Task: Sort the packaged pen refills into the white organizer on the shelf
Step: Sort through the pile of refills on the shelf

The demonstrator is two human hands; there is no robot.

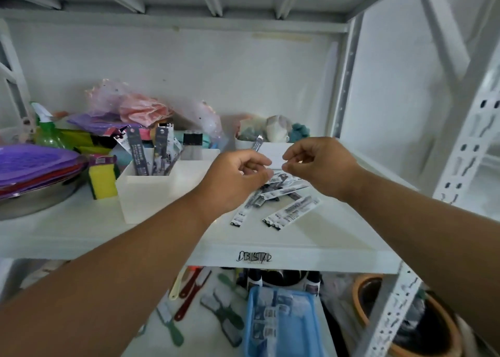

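Left hand (238,178): raised over the shelf (284,256), fingers curled round the lower part of one packet (257,143), whose top pokes out above the knuckles.
Packet: held nearly upright, long axis vertical, top leaning slightly right and away toward the back wall; lower end hidden in the fist.
Right hand (322,164): just beside the left, thumb and forefinger pinched together facing it; whether they nip the packet's edge cannot be told.
Pile (278,197): loose refill packets lying flat on the shelf beneath both hands, long axes mostly running from near-left to far-right; one strip (293,213) sits apart at the near edge.
Organizer (162,186): white box left of the pile; sorted packets (154,153) stand on end in its back-left part, tops up, fanned slightly apart.
Sponge (102,178): yellow, just left of the organizer.
Lower shelf: a blue tray (281,324) beneath.
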